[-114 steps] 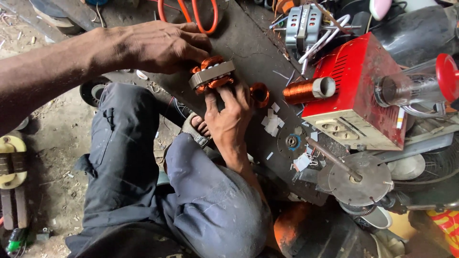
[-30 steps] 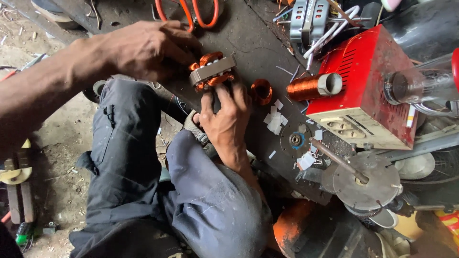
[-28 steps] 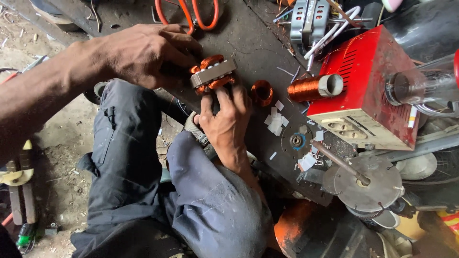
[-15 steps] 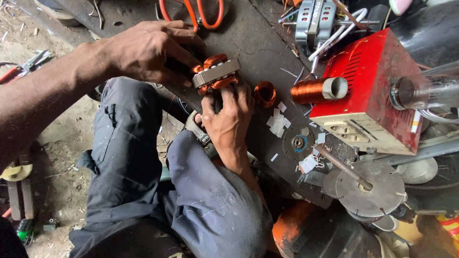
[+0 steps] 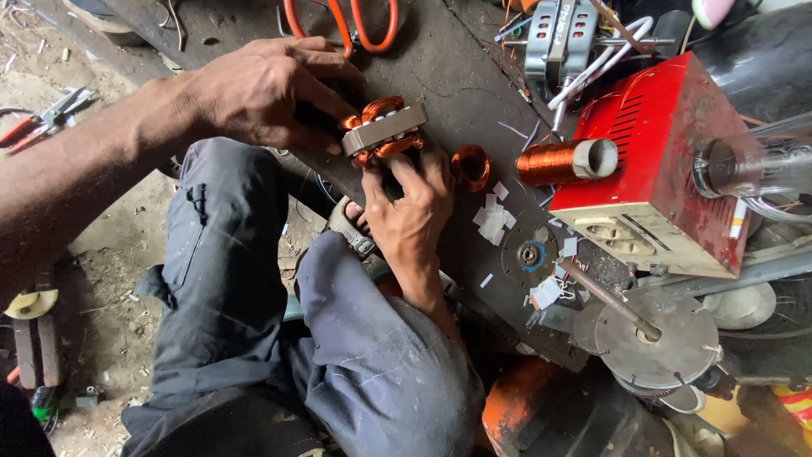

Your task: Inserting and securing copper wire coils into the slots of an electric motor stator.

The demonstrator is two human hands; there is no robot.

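Observation:
A small motor stator (image 5: 385,131), a grey laminated core with copper windings, rests at the edge of a dark workboard (image 5: 440,68). My left hand (image 5: 271,93) grips its left side from above. My right hand (image 5: 410,203) holds it from below, fingers pressed on the copper coil. I sit with my knees in grey trousers (image 5: 220,279) under the board. A loose copper coil (image 5: 470,167) lies just right of my right hand.
A spool of copper wire (image 5: 562,161) lies beside a red metal box (image 5: 668,161). Paper scraps (image 5: 492,216), a round disc (image 5: 529,254) and a metal plate on a shaft (image 5: 655,334) sit on the board. Orange-handled cutters (image 5: 355,25) lie at the top. Pliers (image 5: 46,114) lie on the dirt floor.
Both hands stay on the stator; my fingers shifted slightly on the coil. The view moved a little to the right and down.

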